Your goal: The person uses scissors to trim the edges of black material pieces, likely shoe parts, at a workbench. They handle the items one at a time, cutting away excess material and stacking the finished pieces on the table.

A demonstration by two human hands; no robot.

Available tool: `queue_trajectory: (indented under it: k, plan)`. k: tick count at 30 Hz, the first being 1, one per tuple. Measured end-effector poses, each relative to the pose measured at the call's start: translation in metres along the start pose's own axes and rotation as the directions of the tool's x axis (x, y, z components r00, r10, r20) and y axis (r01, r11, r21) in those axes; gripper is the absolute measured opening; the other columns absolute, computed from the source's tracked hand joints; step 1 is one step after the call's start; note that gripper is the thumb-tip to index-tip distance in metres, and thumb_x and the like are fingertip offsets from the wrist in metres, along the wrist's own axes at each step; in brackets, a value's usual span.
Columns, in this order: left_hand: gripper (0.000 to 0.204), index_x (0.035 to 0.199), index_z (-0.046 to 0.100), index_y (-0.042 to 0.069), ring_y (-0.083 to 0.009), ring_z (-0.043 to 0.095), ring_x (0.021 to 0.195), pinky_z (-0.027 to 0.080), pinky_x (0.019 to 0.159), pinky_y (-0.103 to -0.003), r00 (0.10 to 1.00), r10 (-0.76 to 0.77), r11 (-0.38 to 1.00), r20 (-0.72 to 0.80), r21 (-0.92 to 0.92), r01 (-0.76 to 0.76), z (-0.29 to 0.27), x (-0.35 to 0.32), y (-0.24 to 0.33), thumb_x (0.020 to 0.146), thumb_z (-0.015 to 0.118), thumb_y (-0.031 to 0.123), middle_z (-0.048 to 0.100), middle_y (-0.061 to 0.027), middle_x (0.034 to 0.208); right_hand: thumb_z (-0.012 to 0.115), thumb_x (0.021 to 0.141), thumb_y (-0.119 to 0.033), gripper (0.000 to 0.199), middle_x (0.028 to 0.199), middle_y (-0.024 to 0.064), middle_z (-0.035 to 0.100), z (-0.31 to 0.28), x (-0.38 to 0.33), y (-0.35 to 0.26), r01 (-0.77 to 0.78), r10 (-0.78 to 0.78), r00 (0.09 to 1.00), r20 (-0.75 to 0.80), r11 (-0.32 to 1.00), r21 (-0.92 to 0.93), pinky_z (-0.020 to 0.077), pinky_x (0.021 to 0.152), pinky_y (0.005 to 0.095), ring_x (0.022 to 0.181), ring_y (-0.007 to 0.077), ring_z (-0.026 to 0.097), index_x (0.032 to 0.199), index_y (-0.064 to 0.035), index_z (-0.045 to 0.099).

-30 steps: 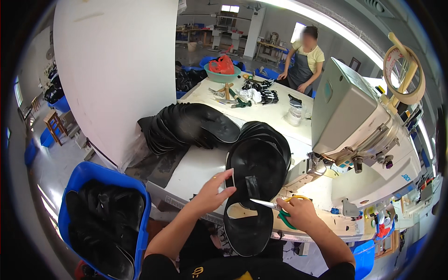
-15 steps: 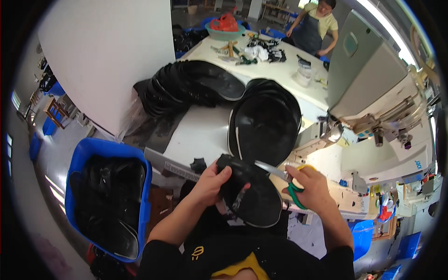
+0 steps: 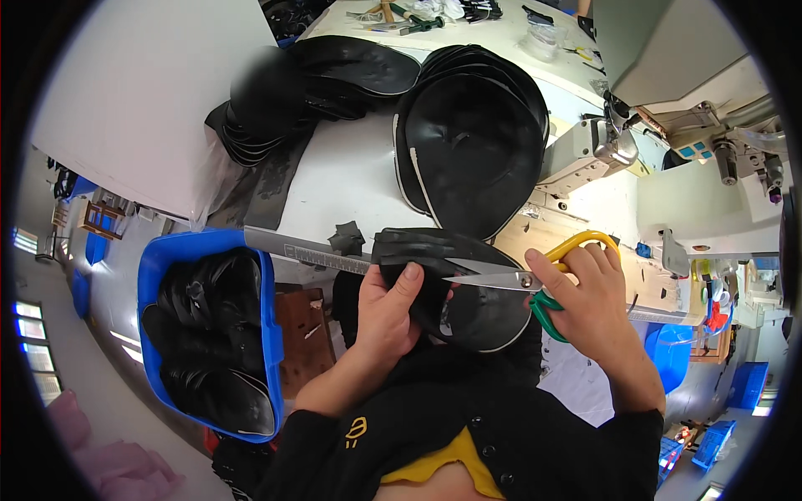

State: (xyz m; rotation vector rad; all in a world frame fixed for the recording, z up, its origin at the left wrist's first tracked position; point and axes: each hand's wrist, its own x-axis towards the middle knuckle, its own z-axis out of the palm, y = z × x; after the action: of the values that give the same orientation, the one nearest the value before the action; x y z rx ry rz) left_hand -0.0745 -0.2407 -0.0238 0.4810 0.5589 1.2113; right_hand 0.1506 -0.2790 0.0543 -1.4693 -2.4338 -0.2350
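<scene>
My left hand is closed on a black leather shoe upper with a pale edge, thumb on top, just off the table's front edge. In my right hand is a pair of scissors with one yellow and one green handle loop. Its blades are apart and point left, over the upper by my left thumb; whether they touch the leather I cannot tell. Behind both hands lies a stack of black uppers with pale edges. Another stack of black uppers leans over at the back left.
A blue bin full of black leather pieces stands on my left. A metal ruler runs along the table edge beside a black scrap. An industrial sewing machine stands on the right. A hammer lies on the far table.
The scissor blades have spread apart and now reach over the upper. The held upper has shifted and turned somewhat. My view has tilted down, so the co-worker is mostly out of it.
</scene>
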Motion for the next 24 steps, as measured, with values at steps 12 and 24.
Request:
queue_trajectory:
  k: [12,24]
  plan:
    - [0.030,0.116,0.049,0.004,-0.0251,0.065,0.090,0.056,0.076,-0.038,0.999,-0.007,0.997,0.035,0.072,0.004,-0.001,-0.012,-0.002,0.089,0.061,0.009,0.063,-0.0125,0.104,0.076,0.066,-0.021,0.059,0.079,0.0055,0.047,0.014,-0.002,0.002,-0.008,0.009,1.000,-0.005,0.991,0.135,0.0383,0.067,0.0380,0.072,0.0225,0.050,0.121,-0.0138,0.056]
    - [0.026,0.114,0.052,-0.002,-0.0202,0.063,0.096,0.054,0.083,-0.038,0.988,0.075,0.990,0.132,0.106,-0.090,0.012,-0.021,0.005,0.089,0.059,0.002,0.063,-0.0121,0.107,0.071,0.070,-0.020,0.054,0.073,0.0048,0.041,0.006,-0.005,0.006,0.089,-0.088,0.996,-0.023,0.995,0.035,0.0382,0.059,0.0344,0.066,0.0206,0.047,0.121,-0.0129,0.056]
